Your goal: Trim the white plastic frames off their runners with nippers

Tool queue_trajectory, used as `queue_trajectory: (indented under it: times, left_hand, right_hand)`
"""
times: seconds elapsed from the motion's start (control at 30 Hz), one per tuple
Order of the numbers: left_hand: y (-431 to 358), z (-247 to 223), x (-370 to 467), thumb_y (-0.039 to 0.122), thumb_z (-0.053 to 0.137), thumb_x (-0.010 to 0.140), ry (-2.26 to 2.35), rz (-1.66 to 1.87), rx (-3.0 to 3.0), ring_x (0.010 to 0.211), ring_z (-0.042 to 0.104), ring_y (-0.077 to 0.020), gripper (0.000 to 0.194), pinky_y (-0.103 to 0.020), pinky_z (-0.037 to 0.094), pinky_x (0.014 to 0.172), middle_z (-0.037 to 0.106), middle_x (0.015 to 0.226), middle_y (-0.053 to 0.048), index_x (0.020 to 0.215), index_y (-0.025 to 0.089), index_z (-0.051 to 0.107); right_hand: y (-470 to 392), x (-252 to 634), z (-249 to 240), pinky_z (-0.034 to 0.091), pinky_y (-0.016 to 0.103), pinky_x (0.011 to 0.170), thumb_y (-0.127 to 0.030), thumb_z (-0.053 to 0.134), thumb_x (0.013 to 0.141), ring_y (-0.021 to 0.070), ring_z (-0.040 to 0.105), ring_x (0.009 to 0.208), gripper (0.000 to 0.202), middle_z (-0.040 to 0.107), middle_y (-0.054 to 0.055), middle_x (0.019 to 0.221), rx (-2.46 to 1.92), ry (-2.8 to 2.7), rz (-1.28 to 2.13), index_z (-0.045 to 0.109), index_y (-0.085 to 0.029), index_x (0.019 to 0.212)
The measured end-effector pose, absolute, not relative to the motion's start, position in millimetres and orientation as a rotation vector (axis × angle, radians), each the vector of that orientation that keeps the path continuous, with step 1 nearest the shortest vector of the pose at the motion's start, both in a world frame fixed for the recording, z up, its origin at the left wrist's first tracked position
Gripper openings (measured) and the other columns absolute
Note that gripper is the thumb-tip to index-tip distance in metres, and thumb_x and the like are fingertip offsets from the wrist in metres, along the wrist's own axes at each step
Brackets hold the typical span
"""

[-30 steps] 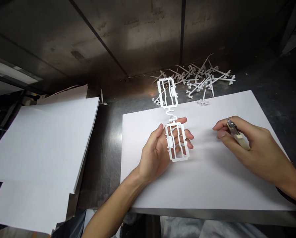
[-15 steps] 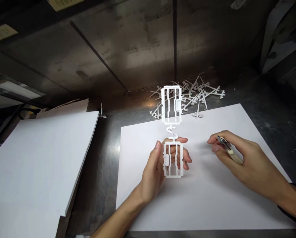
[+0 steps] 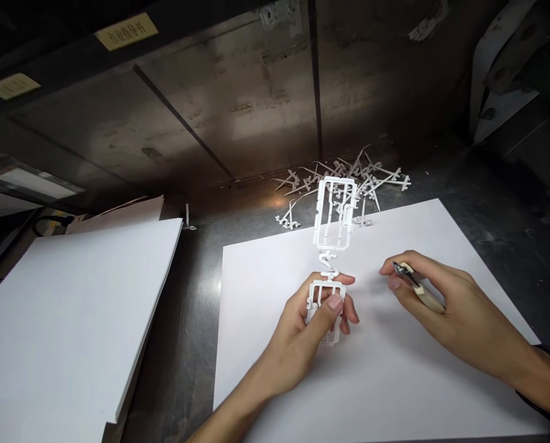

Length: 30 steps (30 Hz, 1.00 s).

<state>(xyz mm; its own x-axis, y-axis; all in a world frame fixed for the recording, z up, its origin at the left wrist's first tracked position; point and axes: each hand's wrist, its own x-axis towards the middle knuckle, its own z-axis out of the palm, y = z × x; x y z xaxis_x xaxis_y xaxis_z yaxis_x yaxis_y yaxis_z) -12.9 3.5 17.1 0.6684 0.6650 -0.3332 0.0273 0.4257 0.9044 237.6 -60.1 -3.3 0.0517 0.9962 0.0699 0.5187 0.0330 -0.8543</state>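
My left hand (image 3: 318, 323) grips a white plastic moulding (image 3: 318, 215), its thumb pressed across the lower part. The moulding is two thin rectangular frames joined by a curly S-shaped runner (image 3: 329, 264); the upper frame stands up beyond the fingers, and the thumb partly covers the lower one. In my right hand (image 3: 459, 307) is a pair of small nippers (image 3: 418, 287) with metal jaws and cream handles, pointing left. The nippers are apart from the moulding. Under both hands lies a large white paper sheet (image 3: 386, 381).
A heap of cut white plastic runners (image 3: 381, 178) lies behind the sheet on the dark metal bench (image 3: 187, 295). A stack of white paper (image 3: 72, 320) is at the left. One small scrap (image 3: 188, 218) lies by its corner. A metal wall (image 3: 238, 92) rises behind.
My left thumb has come down over the lower frame, and the moulding has shifted right and tilted. My right hand still holds the nippers, nearly in place. The view has shifted slightly.
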Motion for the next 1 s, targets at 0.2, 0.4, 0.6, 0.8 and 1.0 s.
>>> queue_trajectory:
  times: [0.2, 0.4, 0.6, 0.8, 1.0]
  left_hand:
    - [1.6, 17.9, -10.3, 0.046, 0.050, 0.119, 0.828, 0.484, 1.186, 0.084, 0.061, -0.0118, 0.027, -0.028, 0.045, 0.077, 0.069, 0.098, 0.000, 0.130, 0.023, 0.056]
    - [1.6, 19.6, -7.3, 0.040, 0.060, 0.117, 0.826, 0.497, 1.269, 0.083, 0.066, -0.0101, 0.021, -0.026, 0.050, 0.078, 0.077, 0.104, -0.001, 0.112, 0.020, 0.056]
    - [5.6, 16.1, -5.6, 0.028, 0.071, 0.111, 0.776, 0.528, 1.290, 0.078, 0.065, -0.0087, 0.009, -0.021, 0.053, 0.077, 0.081, 0.106, 0.001, 0.109, 0.020, 0.072]
    - [7.3, 17.9, -7.4, 0.031, 0.061, 0.115, 0.747, 0.468, 1.334, 0.076, 0.063, -0.0083, 0.013, -0.020, 0.051, 0.071, 0.080, 0.105, 0.004, 0.111, 0.022, 0.070]
    - [7.7, 16.3, -8.7, 0.031, 0.062, 0.115, 0.758, 0.406, 1.407, 0.075, 0.064, -0.0088, 0.014, -0.021, 0.051, 0.068, 0.077, 0.100, 0.007, 0.108, 0.022, 0.070]
  right_hand:
    - [-60.4, 240.2, -2.3, 0.044, 0.033, 0.079, -0.030, 0.061, 0.112, 0.0207, 0.060, 0.089, 0.005, 0.065, -0.003, 0.100, -1.649, -1.588, 0.897, 0.065, -0.027, 0.110]
    - [-65.0, 243.2, 3.5, 0.037, 0.033, 0.064, -0.044, 0.061, 0.114, 0.0191, 0.051, 0.070, 0.029, 0.056, -0.005, 0.079, -1.757, -1.690, 1.139, 0.059, -0.025, 0.092]
    - [-65.1, 243.8, 9.0, 0.031, 0.033, 0.059, -0.043, 0.065, 0.112, 0.0188, 0.048, 0.065, 0.032, 0.055, -0.004, 0.074, -1.811, -1.780, 1.182, 0.058, -0.024, 0.087]
    - [-64.4, 244.6, 12.7, 0.036, 0.032, 0.058, -0.045, 0.063, 0.114, 0.0215, 0.055, 0.066, 0.030, 0.064, -0.001, 0.077, -1.771, -1.770, 1.281, 0.068, -0.024, 0.094]
    - [-61.5, 246.2, 10.6, 0.048, 0.032, 0.066, -0.045, 0.067, 0.112, 0.0259, 0.065, 0.078, 0.031, 0.067, 0.001, 0.080, -1.722, -1.758, 1.344, 0.069, -0.023, 0.090]
